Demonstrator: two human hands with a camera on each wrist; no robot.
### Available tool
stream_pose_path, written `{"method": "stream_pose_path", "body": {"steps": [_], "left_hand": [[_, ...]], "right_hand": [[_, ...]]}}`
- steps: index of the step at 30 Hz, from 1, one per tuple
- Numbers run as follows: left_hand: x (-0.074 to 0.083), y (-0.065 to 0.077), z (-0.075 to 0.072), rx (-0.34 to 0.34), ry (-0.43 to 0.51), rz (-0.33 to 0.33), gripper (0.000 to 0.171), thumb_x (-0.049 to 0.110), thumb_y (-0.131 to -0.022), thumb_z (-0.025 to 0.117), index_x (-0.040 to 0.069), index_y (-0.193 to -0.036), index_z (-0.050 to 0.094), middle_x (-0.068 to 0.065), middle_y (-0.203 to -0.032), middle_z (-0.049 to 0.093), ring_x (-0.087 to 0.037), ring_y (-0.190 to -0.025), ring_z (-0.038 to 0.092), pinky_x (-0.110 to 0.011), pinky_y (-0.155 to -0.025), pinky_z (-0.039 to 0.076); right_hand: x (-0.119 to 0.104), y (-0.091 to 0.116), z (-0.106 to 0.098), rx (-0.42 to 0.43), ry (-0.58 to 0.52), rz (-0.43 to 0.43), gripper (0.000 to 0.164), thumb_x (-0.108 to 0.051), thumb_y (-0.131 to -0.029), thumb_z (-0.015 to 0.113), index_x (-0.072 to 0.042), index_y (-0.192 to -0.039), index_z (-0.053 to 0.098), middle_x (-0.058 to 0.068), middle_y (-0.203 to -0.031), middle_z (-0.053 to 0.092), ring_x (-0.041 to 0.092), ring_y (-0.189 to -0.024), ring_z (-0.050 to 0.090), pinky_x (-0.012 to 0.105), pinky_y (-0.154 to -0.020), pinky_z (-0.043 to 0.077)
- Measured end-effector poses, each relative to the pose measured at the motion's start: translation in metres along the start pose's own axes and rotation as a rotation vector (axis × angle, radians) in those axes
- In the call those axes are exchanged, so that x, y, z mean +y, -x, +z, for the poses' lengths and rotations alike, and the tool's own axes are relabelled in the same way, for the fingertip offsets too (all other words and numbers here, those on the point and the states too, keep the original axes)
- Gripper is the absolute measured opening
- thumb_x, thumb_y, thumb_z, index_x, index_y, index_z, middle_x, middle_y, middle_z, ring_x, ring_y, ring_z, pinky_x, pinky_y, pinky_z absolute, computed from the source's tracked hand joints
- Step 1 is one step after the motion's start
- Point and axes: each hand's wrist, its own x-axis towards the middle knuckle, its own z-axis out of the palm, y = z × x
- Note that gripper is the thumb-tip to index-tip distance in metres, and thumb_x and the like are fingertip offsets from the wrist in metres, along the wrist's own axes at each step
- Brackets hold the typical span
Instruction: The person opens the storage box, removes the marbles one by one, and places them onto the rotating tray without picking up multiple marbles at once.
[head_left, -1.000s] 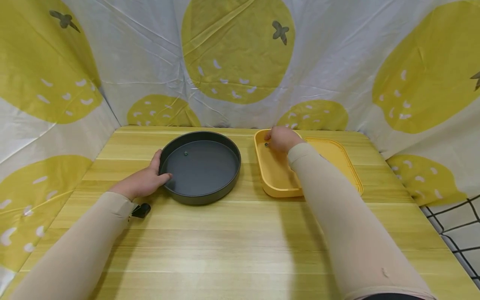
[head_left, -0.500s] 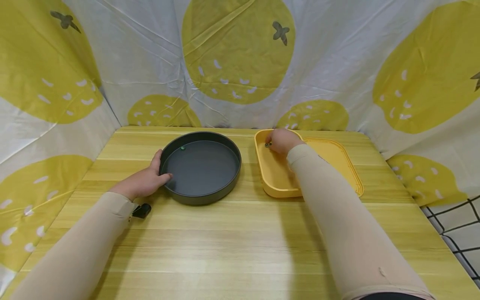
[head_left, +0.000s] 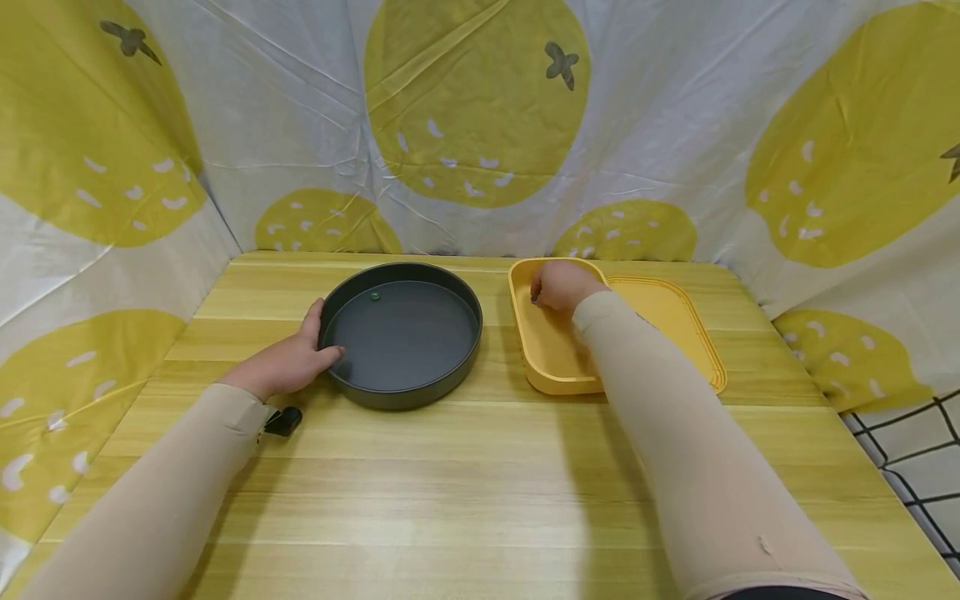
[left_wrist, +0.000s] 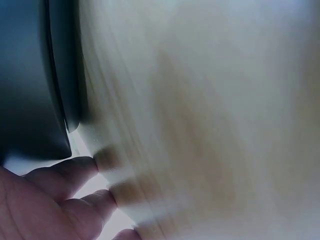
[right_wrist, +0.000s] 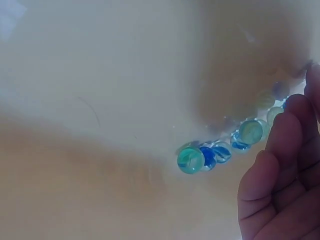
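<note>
My left hand (head_left: 288,362) holds the left side of a round dark grey pan (head_left: 405,333), thumb over the rim and fingers along the outside. In the left wrist view, several of its fingers (left_wrist: 82,210) lie low beside a dark wall. One small green marble (head_left: 375,297) lies inside the pan near the far side. My right hand (head_left: 564,286) reaches down into a yellow box (head_left: 558,385), fingers curled, a small dark blue marble (head_left: 534,298) at the fingertips. In the right wrist view, several green and blue glass marbles (right_wrist: 191,160) line up beside the fingers.
A flat yellow lid (head_left: 675,325) lies right of the box, partly behind the right forearm. A black clip-like piece (head_left: 282,422) sits by the left wrist. Patterned cloth (head_left: 465,125) hangs behind the wooden table (head_left: 420,500), and a dark wire grid (head_left: 911,475) shows at the right.
The green marble in the pan has rolled, first back and left, then right. My right fingertips have shifted slightly in the box, with a blue marble now showing at them. The left hand stays put.
</note>
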Motion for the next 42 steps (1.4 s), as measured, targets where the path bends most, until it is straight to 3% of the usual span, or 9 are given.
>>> {"method": "stream_pose_path", "body": {"steps": [22, 42], "left_hand": [[-0.001, 0.0, -0.001, 0.0, 0.016, 0.009, 0.101, 0.041, -0.109, 0.047, 0.005, -0.161, -0.032, -0.036, -0.171, -0.006, -0.058, -0.156, 0.016, -0.069, -0.125, 0.019], [0.001, 0.001, 0.0, -0.003, 0.01, 0.005, 0.101, 0.041, -0.109, 0.046, 0.006, -0.161, -0.033, -0.035, -0.171, -0.008, -0.058, -0.155, 0.018, -0.069, -0.125, 0.02]], "right_hand": [[-0.008, 0.001, 0.003, -0.011, 0.041, -0.07, 0.022, -0.016, -0.095, 0.073, -0.009, -0.114, 0.082, 0.011, -0.123, 0.078, 0.035, -0.121, 0.069, 0.048, -0.111, 0.051], [-0.014, -0.003, 0.005, 0.002, 0.029, -0.115, 0.021, -0.017, -0.095, 0.074, -0.01, -0.113, 0.083, 0.008, -0.118, 0.08, 0.033, -0.117, 0.071, 0.047, -0.11, 0.051]]}}
